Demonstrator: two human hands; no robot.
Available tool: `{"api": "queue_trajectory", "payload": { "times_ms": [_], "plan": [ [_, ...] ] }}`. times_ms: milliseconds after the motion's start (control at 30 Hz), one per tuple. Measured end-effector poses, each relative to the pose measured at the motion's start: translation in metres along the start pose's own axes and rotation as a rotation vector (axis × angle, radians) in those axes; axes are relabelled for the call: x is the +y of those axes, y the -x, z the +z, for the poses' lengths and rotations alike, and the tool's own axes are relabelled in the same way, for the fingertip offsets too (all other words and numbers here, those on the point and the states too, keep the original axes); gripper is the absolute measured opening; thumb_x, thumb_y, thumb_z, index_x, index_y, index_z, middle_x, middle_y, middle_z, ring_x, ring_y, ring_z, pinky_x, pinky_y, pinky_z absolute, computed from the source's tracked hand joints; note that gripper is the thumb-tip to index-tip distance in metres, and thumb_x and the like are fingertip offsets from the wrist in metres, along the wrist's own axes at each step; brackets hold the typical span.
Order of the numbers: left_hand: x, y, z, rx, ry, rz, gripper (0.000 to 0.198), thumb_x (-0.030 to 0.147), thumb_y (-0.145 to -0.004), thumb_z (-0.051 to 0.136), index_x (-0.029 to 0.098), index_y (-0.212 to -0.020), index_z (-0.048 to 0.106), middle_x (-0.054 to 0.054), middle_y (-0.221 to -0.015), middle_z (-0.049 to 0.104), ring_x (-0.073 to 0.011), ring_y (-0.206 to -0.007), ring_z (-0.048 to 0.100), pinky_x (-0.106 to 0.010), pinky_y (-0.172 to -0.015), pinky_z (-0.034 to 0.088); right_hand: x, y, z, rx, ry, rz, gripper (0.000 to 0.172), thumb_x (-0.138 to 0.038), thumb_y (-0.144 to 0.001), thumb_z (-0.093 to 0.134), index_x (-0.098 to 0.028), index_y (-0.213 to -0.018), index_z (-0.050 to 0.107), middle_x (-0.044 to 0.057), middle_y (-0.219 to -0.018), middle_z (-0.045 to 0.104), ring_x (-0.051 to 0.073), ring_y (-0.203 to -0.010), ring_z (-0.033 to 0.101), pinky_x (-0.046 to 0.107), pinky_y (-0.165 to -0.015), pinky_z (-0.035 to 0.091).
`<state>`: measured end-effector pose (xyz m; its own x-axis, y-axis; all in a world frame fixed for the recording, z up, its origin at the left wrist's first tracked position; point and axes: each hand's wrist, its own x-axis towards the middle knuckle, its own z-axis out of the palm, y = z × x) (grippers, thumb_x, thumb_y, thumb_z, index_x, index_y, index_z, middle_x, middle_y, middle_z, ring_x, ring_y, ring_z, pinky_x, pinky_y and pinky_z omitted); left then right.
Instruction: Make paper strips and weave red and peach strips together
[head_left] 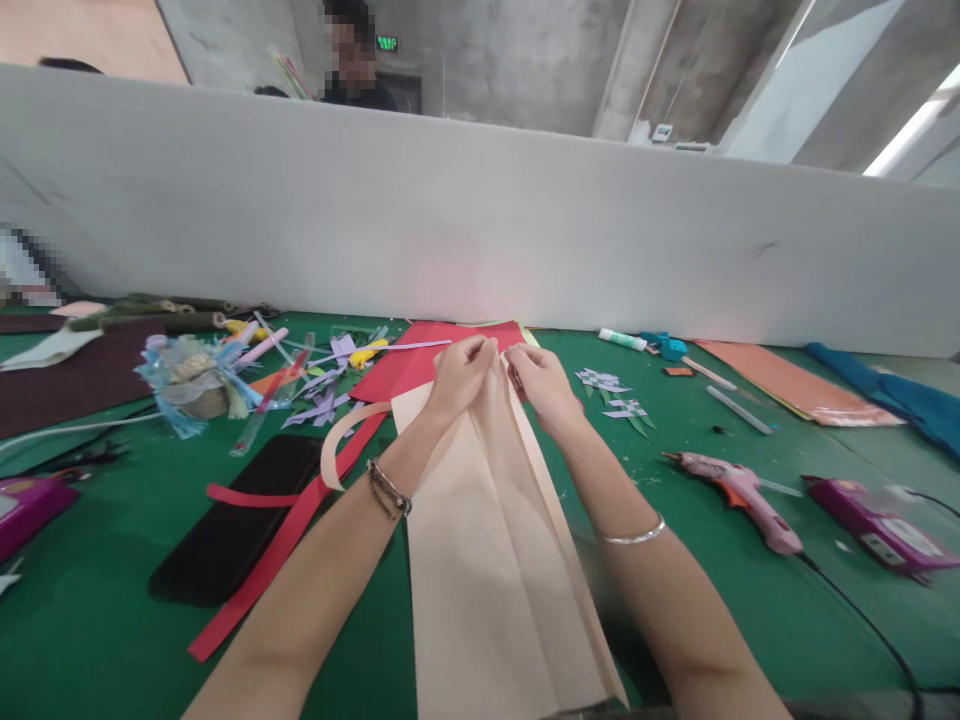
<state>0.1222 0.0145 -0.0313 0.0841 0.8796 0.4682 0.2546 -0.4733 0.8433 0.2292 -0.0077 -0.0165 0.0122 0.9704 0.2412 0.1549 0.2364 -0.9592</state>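
Note:
A long sheet of beige paper [480, 560] stretches from the front edge up to both hands, with lengthwise creases and a folded strip along its right side. My left hand [463, 372] pinches its far end, fingers closed. Close beside it, my right hand [541, 382] is closed on the same far end, a little to the right. The fingertips of both hands nearly meet. A curled beige paper strip [330, 450] lies left of the sheet. Red paper [427, 350] lies just beyond the left hand.
On the left are a black phone [240, 520], a red strip [277, 550], purple paper scraps [330, 385] and a wrapped bundle [199, 380]. A pink glue gun [742, 490], a purple box [877, 525] and a glue stick [622, 340] lie right. Behind the white partition [480, 220] is a person [356, 60].

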Motion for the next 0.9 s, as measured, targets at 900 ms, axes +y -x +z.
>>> {"api": "queue_trajectory", "payload": {
  "times_ms": [900],
  "plan": [
    [0.014,0.003,-0.021,-0.087,-0.276,0.252,0.031,0.035,-0.079,0.038,0.017,-0.054,0.032,0.005,-0.051,0.029,-0.0074,-0.049,0.031,-0.022,-0.048,0.023,-0.007,0.000,-0.016,-0.182,0.208,-0.120,0.031,-0.036,-0.077,0.040,-0.018,-0.052,0.035,-0.007,-0.042,0.031,0.005,-0.038,0.026,0.020,-0.040,0.021]
  ]
}}
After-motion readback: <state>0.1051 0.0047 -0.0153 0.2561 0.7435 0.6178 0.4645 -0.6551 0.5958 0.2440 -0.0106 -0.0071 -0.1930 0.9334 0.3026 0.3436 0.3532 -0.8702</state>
